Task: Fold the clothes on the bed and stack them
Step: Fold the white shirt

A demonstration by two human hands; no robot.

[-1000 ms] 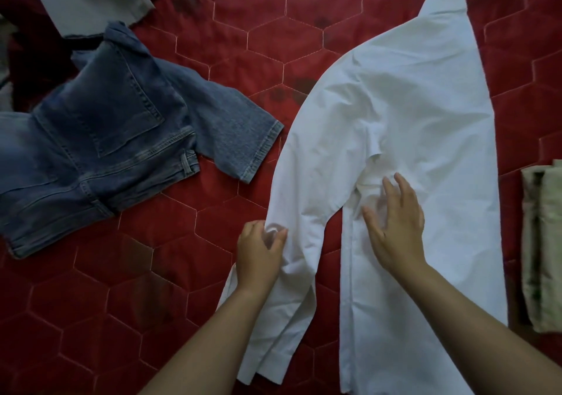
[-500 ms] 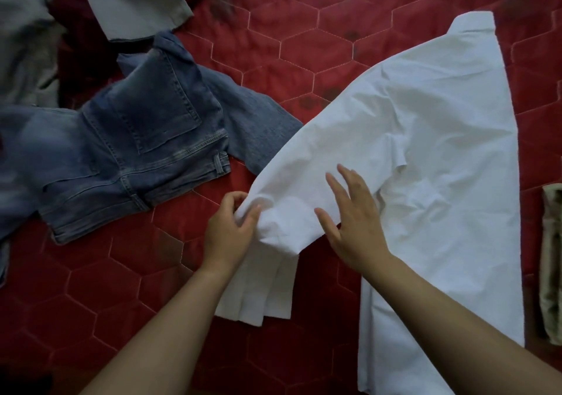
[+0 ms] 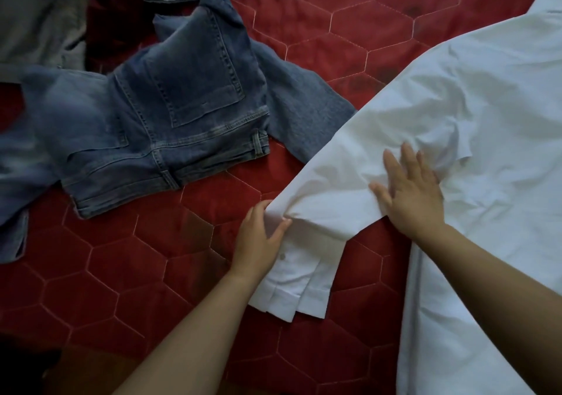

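While left hand (image 3: 258, 236) pinches the 8 o'clock sleeve of the soft white cotton shirt (image 3: 486, 105), right hand (image 3: 410, 194) presses flat, fingers (image 3: 391, 166) spread; probably light, floppy, so grip sleeve edge.

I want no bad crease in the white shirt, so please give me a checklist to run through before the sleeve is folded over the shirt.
1. Left hand grips the sleeve: ok, it pinches the fold.
2. Right hand presses flat on the shirt: ok.
3. Shirt smooth where the sleeve will land: not ok, wrinkles beside the right hand.
4. Shirt apart from the jeans: not ok, its edge covers the end of one leg.
5. Collar lies flat: cannot tell, the picture cuts it off.
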